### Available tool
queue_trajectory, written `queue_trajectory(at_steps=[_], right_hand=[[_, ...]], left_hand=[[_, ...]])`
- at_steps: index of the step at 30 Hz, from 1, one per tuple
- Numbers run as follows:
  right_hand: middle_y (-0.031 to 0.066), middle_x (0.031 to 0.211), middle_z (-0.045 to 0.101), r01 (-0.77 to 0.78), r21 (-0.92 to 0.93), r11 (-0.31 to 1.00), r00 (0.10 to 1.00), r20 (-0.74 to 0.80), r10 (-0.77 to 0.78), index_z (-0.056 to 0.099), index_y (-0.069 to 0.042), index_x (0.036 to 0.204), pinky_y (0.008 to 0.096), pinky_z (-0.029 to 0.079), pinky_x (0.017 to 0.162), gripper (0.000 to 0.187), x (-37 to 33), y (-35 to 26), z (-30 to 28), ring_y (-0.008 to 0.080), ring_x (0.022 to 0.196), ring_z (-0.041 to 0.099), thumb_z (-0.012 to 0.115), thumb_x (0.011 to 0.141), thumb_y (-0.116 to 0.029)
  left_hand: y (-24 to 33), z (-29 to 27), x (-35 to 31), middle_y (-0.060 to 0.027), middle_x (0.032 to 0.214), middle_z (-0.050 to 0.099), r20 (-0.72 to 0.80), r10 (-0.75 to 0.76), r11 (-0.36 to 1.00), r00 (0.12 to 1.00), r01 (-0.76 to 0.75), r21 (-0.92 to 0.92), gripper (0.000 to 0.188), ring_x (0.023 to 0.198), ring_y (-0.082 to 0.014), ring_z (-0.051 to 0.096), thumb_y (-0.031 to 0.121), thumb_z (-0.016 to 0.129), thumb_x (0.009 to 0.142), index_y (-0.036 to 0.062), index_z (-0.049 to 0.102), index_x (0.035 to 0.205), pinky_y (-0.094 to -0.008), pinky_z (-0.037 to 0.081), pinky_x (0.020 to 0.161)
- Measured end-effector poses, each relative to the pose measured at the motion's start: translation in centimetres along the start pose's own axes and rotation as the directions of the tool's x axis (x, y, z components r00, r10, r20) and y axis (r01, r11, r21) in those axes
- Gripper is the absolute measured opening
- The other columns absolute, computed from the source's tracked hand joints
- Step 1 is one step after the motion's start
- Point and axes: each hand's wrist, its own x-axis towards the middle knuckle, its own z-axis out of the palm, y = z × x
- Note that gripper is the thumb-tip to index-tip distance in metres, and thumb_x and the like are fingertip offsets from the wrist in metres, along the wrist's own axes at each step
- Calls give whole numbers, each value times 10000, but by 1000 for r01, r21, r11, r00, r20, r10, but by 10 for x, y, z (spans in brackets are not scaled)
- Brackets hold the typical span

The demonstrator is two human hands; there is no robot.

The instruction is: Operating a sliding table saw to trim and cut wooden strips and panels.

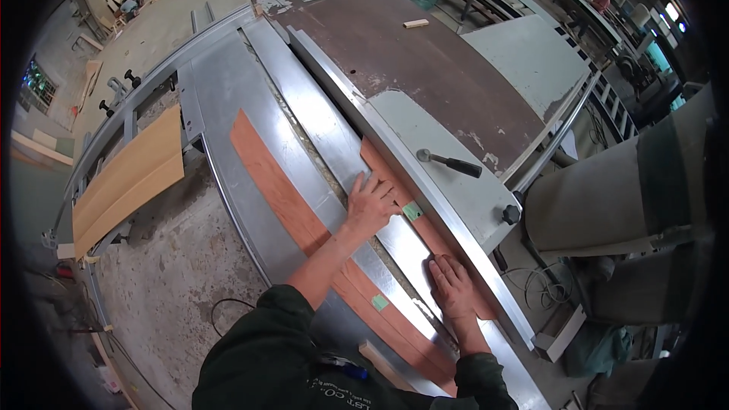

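Note:
A reddish wooden board with a green sticker lies along the metal fence of a panel saw table. My left hand rests at its farther part, fingers spread, fingertips on or beside the board. Nearer to me, my right hand lies flat over the same board, fingers extended. A second reddish board, also with a green sticker, lies to the left on the metal table, passing under my left forearm. Neither hand grips anything visible. The saw blade cannot be made out.
A black-handled lever and a black knob stand right of the fence. A small wood piece lies on the brown surface beyond. A tan panel rests at left. Large grey dust bags stand right. People are far off.

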Motion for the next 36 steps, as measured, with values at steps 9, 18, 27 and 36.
queue_trajectory(at_steps=[9,18,27,36], right_hand=[[144,1390,723,-45,189,981,999,11,44,745,-40,1274,428,560,1127,530,81,-10,38,345,1341,665,710,753,55],[148,1393,723,-48,261,964,999,-8,51,750,-54,1257,424,559,1120,559,141,-15,77,339,1331,668,722,710,57],[158,1357,739,-23,266,964,998,-56,40,754,-35,1236,435,567,1101,524,174,-19,96,348,1308,678,690,728,73],[176,1372,725,-13,290,957,998,-55,31,740,-30,1255,438,569,1086,614,197,-20,114,371,1317,667,653,663,104]], left_hand=[[-76,-21,40,-36,1256,778,185,-214,977,959,209,51,419,1342,-266,635,350,912,716,106,852,1051,-562,461,1112],[-140,-34,77,45,1130,784,318,-284,956,905,241,167,407,1206,-179,684,402,925,673,140,856,977,-434,505,931],[-172,-38,93,75,1053,783,340,-320,942,884,260,210,394,1126,-135,687,439,937,675,170,863,953,-423,500,922],[-197,-44,104,66,1062,786,348,-327,938,879,257,231,384,1090,-152,712,409,947,663,155,867,939,-436,537,894]])
